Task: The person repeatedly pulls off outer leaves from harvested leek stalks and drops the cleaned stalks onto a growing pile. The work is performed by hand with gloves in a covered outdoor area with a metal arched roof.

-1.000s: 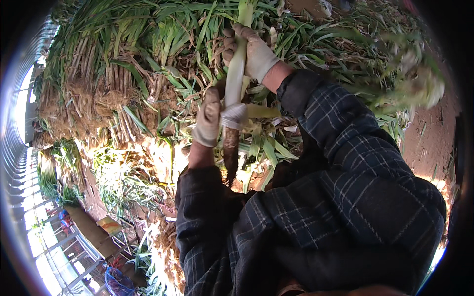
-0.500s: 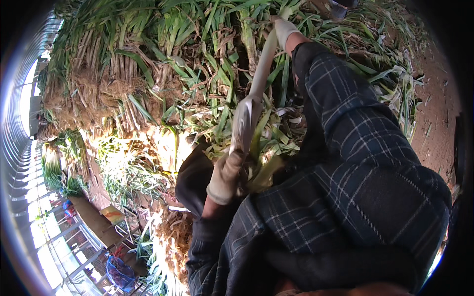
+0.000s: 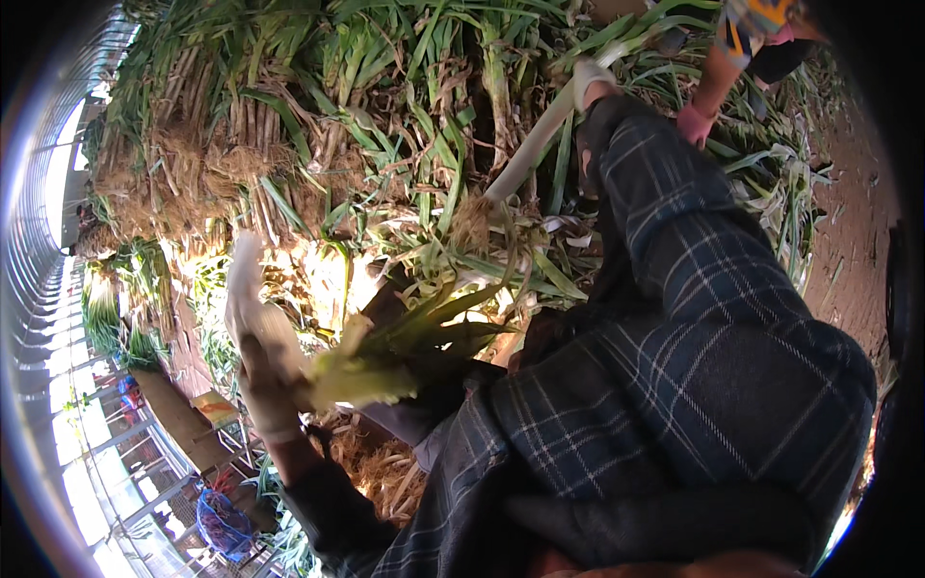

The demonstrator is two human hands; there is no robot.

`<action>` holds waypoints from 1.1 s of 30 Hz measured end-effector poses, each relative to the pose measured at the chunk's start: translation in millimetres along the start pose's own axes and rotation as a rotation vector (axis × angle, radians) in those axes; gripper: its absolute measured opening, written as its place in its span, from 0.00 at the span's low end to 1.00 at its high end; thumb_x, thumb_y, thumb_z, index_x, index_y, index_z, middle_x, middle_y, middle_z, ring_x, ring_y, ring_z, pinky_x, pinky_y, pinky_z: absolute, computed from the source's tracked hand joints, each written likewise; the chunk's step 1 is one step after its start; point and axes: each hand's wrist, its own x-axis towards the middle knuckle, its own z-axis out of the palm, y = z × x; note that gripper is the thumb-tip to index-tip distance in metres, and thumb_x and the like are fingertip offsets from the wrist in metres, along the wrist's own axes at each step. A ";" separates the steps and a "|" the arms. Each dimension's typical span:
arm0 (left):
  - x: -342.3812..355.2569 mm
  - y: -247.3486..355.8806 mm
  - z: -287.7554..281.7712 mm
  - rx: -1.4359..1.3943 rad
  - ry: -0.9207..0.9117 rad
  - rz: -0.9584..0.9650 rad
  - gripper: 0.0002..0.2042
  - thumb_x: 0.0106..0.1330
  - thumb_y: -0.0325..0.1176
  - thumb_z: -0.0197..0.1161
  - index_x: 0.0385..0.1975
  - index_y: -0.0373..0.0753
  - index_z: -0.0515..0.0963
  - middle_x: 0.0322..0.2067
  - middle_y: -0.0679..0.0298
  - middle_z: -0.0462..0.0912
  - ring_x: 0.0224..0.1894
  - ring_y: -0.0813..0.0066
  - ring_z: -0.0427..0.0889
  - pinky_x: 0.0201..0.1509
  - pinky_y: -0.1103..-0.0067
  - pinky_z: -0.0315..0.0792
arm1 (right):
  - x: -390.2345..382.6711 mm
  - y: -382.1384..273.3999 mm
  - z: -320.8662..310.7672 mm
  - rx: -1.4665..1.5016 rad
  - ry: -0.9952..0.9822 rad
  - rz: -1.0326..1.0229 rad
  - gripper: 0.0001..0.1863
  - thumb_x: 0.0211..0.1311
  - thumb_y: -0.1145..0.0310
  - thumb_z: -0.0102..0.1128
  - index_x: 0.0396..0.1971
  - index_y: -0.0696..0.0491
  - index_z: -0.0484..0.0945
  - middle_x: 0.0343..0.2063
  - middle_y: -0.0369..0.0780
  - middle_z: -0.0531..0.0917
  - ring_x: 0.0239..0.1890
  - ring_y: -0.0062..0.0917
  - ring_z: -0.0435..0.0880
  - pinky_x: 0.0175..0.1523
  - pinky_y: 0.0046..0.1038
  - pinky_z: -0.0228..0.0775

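Observation:
My right hand (image 3: pixel 590 79), in a pale glove, reaches far out at the upper right. It is closed around a leek (image 3: pixel 530 154), whose white stalk slants down toward its brown roots (image 3: pixel 471 223). My left hand (image 3: pixel 265 371), also gloved and smeared by motion, is out at the lower left. A stripped leek leaf (image 3: pixel 385 361) is in its grip: a whitish part (image 3: pixel 247 279) sticks up beyond the fingers, while the yellow-green blades trail to the right, over my leg.
Rooted leeks (image 3: pixel 212 144) lie heaped along the far left. At upper right, another person's pink-gloved hand (image 3: pixel 696 125) reaches down near loose leaves. Brown roots or trimmings (image 3: pixel 381 462) lie by my left forearm. A blue mesh bag (image 3: pixel 224 525) stands at lower left, near a brown board (image 3: pixel 173 414).
My left hand has swung left and down, pulling the leaf away from the leek. My right hand, with the leek, has shifted slightly right. Another person's arm has come in at upper right.

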 end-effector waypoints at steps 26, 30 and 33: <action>-130.6 128.7 273.5 0.851 -0.885 1.243 0.39 0.57 0.62 0.62 0.60 0.34 0.68 0.61 0.48 0.71 0.57 0.57 0.78 0.56 0.65 0.74 | -194.2 -164.6 55.2 2.232 -0.334 0.283 0.18 0.67 0.54 0.59 0.45 0.54 0.76 0.36 0.42 0.82 0.42 0.34 0.81 0.50 0.38 0.74; -89.1 63.8 171.8 1.370 -0.505 0.748 0.45 0.55 0.66 0.61 0.65 0.37 0.63 0.62 0.45 0.69 0.55 0.52 0.78 0.55 0.65 0.74 | -183.2 -164.6 48.9 2.291 -0.437 -0.050 0.17 0.68 0.54 0.58 0.42 0.54 0.76 0.34 0.43 0.82 0.41 0.35 0.81 0.51 0.39 0.74; -80.9 11.4 104.3 1.071 -0.451 0.479 0.36 0.58 0.50 0.67 0.62 0.34 0.65 0.45 0.45 0.81 0.44 0.50 0.83 0.46 0.63 0.76 | -201.3 -177.3 19.6 2.487 -0.550 -0.097 0.16 0.68 0.54 0.58 0.40 0.54 0.77 0.33 0.43 0.83 0.40 0.35 0.82 0.51 0.40 0.74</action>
